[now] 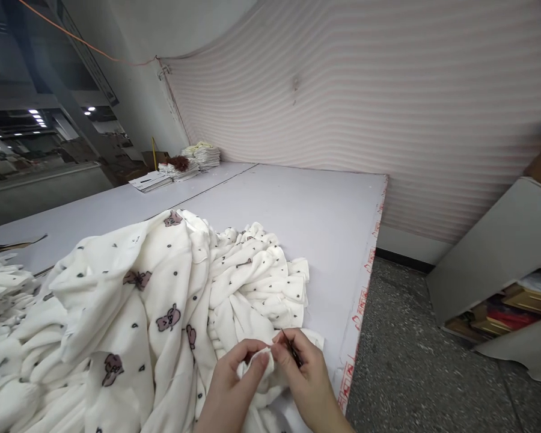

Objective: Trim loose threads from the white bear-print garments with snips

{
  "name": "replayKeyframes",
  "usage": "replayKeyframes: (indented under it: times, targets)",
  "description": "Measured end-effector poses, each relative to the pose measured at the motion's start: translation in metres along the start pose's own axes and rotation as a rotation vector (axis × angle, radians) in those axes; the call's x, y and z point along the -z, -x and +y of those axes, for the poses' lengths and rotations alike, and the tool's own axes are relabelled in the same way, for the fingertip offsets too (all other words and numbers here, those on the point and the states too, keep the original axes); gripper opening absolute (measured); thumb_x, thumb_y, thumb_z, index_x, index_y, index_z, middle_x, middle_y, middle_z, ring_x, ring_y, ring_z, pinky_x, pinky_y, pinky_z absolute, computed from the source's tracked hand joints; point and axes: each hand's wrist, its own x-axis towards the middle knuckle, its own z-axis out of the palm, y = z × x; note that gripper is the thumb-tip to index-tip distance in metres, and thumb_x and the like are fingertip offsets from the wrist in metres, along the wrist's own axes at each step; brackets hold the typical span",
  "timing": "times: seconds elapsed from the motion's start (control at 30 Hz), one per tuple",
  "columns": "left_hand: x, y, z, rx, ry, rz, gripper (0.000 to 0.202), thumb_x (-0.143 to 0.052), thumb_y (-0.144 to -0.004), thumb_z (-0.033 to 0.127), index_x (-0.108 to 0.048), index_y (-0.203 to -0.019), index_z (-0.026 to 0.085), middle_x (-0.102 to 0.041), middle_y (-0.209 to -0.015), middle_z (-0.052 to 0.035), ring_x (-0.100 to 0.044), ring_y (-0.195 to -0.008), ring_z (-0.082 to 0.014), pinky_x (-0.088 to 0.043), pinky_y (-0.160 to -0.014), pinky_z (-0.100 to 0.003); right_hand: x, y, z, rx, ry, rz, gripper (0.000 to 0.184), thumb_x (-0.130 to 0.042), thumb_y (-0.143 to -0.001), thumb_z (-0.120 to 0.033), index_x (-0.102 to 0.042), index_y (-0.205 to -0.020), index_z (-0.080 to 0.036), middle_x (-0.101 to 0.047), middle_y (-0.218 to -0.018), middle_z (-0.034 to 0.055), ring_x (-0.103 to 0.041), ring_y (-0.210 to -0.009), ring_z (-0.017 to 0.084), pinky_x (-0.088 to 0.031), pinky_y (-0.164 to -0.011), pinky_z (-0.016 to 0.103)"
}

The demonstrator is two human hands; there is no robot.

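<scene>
White fleecy garments [174, 273] printed with purple-brown bears and small dark marks lie in a big heap on the table [315, 210]. At the heap's near right end, my left hand [234, 376] is closed, pinching a fold of white cloth [269, 367] between thumb and fingers. My right hand [313, 376] meets it there, thumb and forefinger together at the same edge of cloth. Tucked in the right hand is a pair of small dark thread snips [292, 350], the thin point sticking out past the fingers; the rest is hidden by the hand.
Stacks of folded white cloth [202, 156] and papers [150, 181] stand at the table's far left. Red-printed tape [365, 285] runs along the right edge, beside the speckled floor [415, 343]. A striped sheet [342, 90] hangs behind. Shelving [491, 258] stands on the right.
</scene>
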Motion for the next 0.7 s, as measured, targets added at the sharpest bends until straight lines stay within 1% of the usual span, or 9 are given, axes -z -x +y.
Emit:
replayKeyframes:
  times: [0.07, 0.1, 0.17, 0.27, 0.37, 0.5, 0.57, 0.63, 0.7]
  targets:
    - [0.0, 0.0, 0.0, 0.048, 0.065, 0.042, 0.031, -0.064, -0.076, 0.049, -0.069, -0.082, 0.019, -0.069, -0.078, -0.0015, -0.059, -0.079, -0.021, -0.047, -0.072, -0.028, 0.007, 0.003, -0.001, 0.034, -0.015, -0.025, 0.018, -0.059, -0.087, -0.034, -0.067, -0.095, -0.02, -0.065, -0.083, 0.003, -0.062, -0.078, 0.018, -0.048, -0.067, 0.023]
    - [-0.001, 0.0, 0.0, 0.072, 0.086, 0.044, 0.032, -0.065, -0.075, 0.05, -0.069, -0.083, 0.019, -0.069, -0.079, -0.0015, -0.06, -0.08, -0.0214, -0.047, -0.073, -0.028, 0.011, 0.004, -0.002, 0.044, -0.008, -0.041, 0.019, -0.061, -0.085, -0.032, -0.069, -0.099, -0.022, -0.067, -0.087, 0.0039, -0.064, -0.082, 0.02, -0.049, -0.071, 0.025]
    - [-0.002, 0.001, 0.001, 0.085, 0.096, 0.02, 0.031, -0.065, -0.075, 0.049, -0.068, -0.084, 0.019, -0.07, -0.082, -0.002, -0.061, -0.084, -0.0226, -0.047, -0.076, -0.029, 0.017, 0.006, -0.002, 0.022, 0.021, -0.071, 0.021, -0.064, -0.083, -0.028, -0.072, -0.101, -0.024, -0.069, -0.089, 0.0044, -0.065, -0.084, 0.021, -0.05, -0.072, 0.026]
    - [-0.004, 0.002, 0.002, 0.044, 0.04, -0.017, 0.029, -0.063, -0.077, 0.047, -0.068, -0.086, 0.02, -0.071, -0.088, -0.0026, -0.061, -0.09, -0.0236, -0.047, -0.081, -0.03, 0.02, 0.006, -0.005, -0.059, 0.024, -0.136, 0.017, -0.066, -0.082, -0.027, -0.076, -0.095, -0.024, -0.071, -0.086, 0.0045, -0.066, -0.081, 0.021, -0.05, -0.071, 0.027]
    - [-0.005, 0.001, 0.0, -0.016, -0.08, -0.081, 0.028, -0.057, -0.083, 0.046, -0.067, -0.089, 0.02, -0.069, -0.087, -0.0026, -0.06, -0.085, -0.0215, -0.047, -0.076, -0.028, 0.019, 0.003, -0.007, -0.141, -0.069, -0.189, 0.016, -0.065, -0.084, -0.03, -0.078, -0.091, -0.023, -0.072, -0.084, 0.0044, -0.065, -0.081, 0.021, -0.05, -0.072, 0.028]
    - [-0.004, -0.003, -0.005, -0.102, -0.189, -0.191, 0.026, -0.05, -0.089, 0.043, -0.064, -0.09, 0.021, -0.066, -0.085, -0.0028, -0.06, -0.083, -0.0207, -0.047, -0.073, -0.027, 0.022, -0.001, -0.001, -0.207, -0.181, -0.191, 0.02, -0.064, -0.084, -0.034, -0.078, -0.089, -0.02, -0.071, -0.08, 0.0043, -0.064, -0.078, 0.02, -0.049, -0.071, 0.028]
    - [0.0, -0.006, -0.006, -0.12, -0.219, -0.148, 0.026, -0.048, -0.089, 0.044, -0.062, -0.092, 0.022, -0.066, -0.088, -0.0033, -0.06, -0.085, -0.0216, -0.046, -0.073, -0.028, 0.031, -0.001, 0.007, -0.226, -0.209, -0.164, 0.022, -0.064, -0.083, -0.035, -0.077, -0.088, -0.018, -0.071, -0.082, 0.0047, -0.064, -0.08, 0.02, -0.049, -0.071, 0.028]
    - [0.009, -0.01, -0.004, -0.143, -0.237, -0.016, 0.027, -0.049, -0.088, 0.046, -0.061, -0.093, 0.022, -0.066, -0.091, -0.0039, -0.059, -0.087, -0.0227, -0.045, -0.074, -0.029, 0.045, 0.001, 0.017, -0.249, -0.149, -0.106, 0.024, -0.062, -0.083, -0.036, -0.073, -0.095, -0.018, -0.069, -0.087, 0.005, -0.063, -0.08, 0.02, -0.049, -0.071, 0.028]
    - [0.021, -0.018, 0.0, -0.153, -0.151, 0.139, 0.029, -0.053, -0.085, 0.05, -0.06, -0.092, 0.022, -0.064, -0.091, -0.0033, -0.059, -0.088, -0.0224, -0.046, -0.072, -0.027, 0.058, 0.006, 0.028, -0.252, 0.021, -0.076, 0.028, -0.06, -0.083, -0.031, -0.067, -0.107, -0.019, -0.066, -0.093, 0.0048, -0.062, -0.079, 0.019, -0.049, -0.07, 0.028]
